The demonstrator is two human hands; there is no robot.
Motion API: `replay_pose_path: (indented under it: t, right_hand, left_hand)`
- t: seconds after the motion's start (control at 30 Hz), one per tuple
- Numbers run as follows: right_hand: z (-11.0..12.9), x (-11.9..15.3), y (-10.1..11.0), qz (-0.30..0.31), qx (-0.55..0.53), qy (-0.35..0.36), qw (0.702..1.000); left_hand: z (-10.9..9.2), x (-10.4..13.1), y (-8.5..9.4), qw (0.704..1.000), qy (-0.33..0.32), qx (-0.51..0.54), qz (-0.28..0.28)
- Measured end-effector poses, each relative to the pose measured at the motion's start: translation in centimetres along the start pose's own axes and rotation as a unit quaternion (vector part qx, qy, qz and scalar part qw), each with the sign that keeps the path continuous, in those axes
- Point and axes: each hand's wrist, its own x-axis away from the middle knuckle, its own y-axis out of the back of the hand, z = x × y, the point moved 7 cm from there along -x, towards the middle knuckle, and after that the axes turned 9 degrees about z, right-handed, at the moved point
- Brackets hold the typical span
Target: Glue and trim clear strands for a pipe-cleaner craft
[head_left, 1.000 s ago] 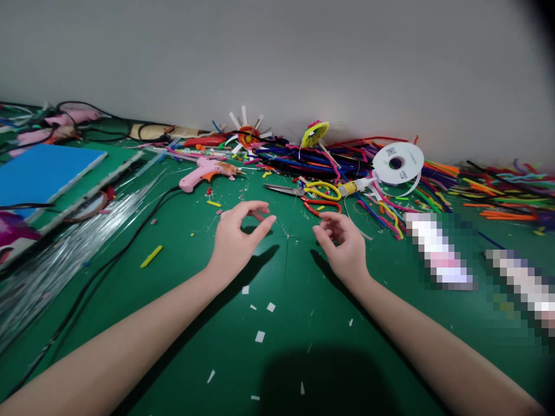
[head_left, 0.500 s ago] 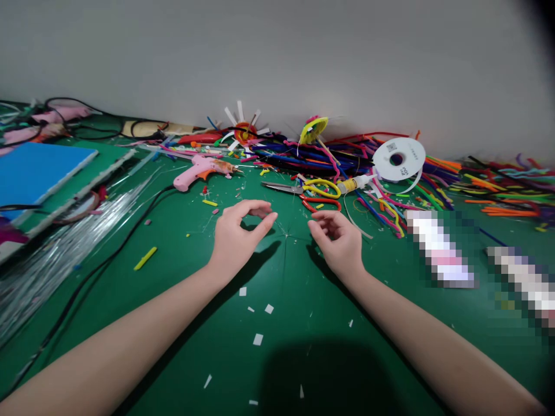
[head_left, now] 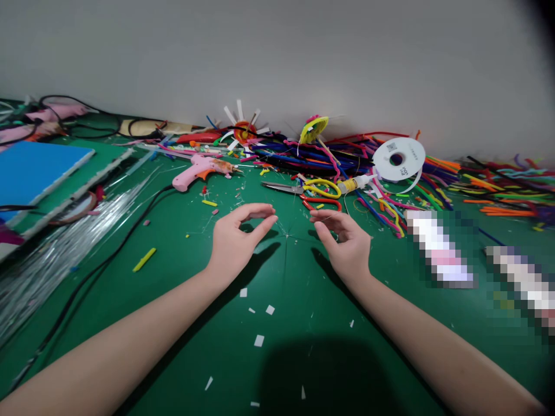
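My left hand (head_left: pixel 232 237) is held above the green table, its thumb and fingertips brought together in a pinch. Whatever lies between them is too fine to make out. Facing it across a small gap, my right hand (head_left: pixel 344 240) has curled fingers, with a thin pale strand (head_left: pixel 323 217) showing at the fingertips. Between the hands, fine clear filaments (head_left: pixel 287 236) spread from one point like a star. Scissors (head_left: pixel 299 189) with yellow and red handles lie just beyond, beside a small yellow-labelled bottle (head_left: pixel 353 184).
A pink glue gun (head_left: pixel 195 171) with a black cord (head_left: pixel 108 254) lies left. Blue board (head_left: pixel 43 167) and clear strips (head_left: pixel 82 237) are further left. Behind are pipe cleaners (head_left: pixel 295 156) and a white ribbon spool (head_left: pixel 401 153). White paper scraps (head_left: pixel 259 341) lie in front.
My right hand has shifted slightly right, and a thin strand now shows at its fingertips. The left thumb and fingers have come a little closer together.
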Motion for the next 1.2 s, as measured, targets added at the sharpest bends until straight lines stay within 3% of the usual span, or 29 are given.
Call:
replay_pose_path:
  t: [1.2]
  right_hand:
    - [-1.1,0.2,0.1,-0.023,-0.014,-0.046,0.999]
  left_hand:
    - [0.5,-0.5,-0.1,0.999,0.027,0.047,-0.001]
